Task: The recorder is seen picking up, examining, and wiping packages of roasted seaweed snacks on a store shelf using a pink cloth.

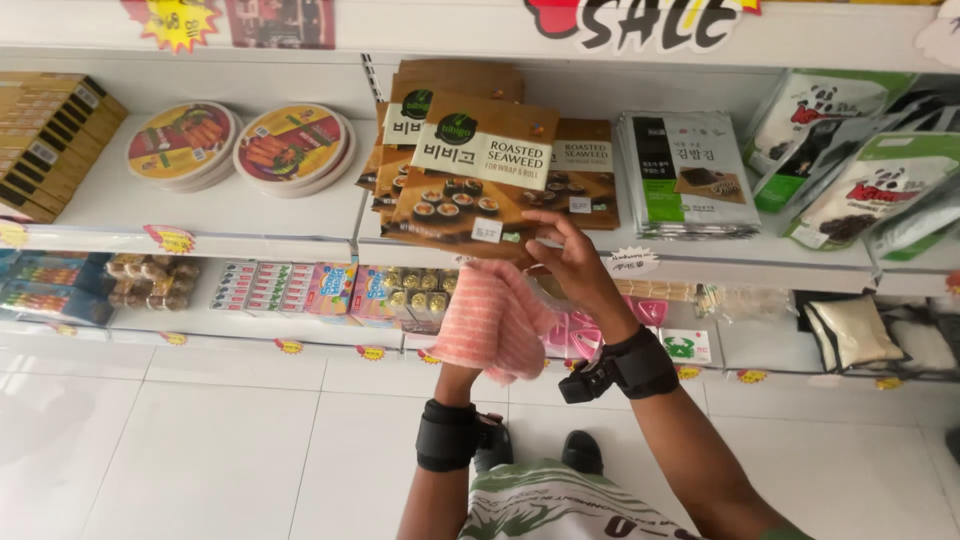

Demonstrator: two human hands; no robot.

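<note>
My right hand [575,262] is raised to the upper shelf, its fingers pinching the lower right corner of a flat brown seaweed packet [478,172]. The packet is tilted and sits in front of a stack of similar brown packets [585,170]. My left hand [460,375] is just below it, mostly hidden under the pink striped cloth [495,320] it grips. The cloth hangs right under the packet's lower edge. Both wrists wear black bands.
The white upper shelf [250,235] carries two stacks of round flat tins [235,145], yellow-brown boxes [50,135] at far left, grey-green seaweed packs [688,175] and panda-print bags [850,165] at right. A lower shelf holds small colourful packs [300,288]. White floor tiles [200,440] lie below.
</note>
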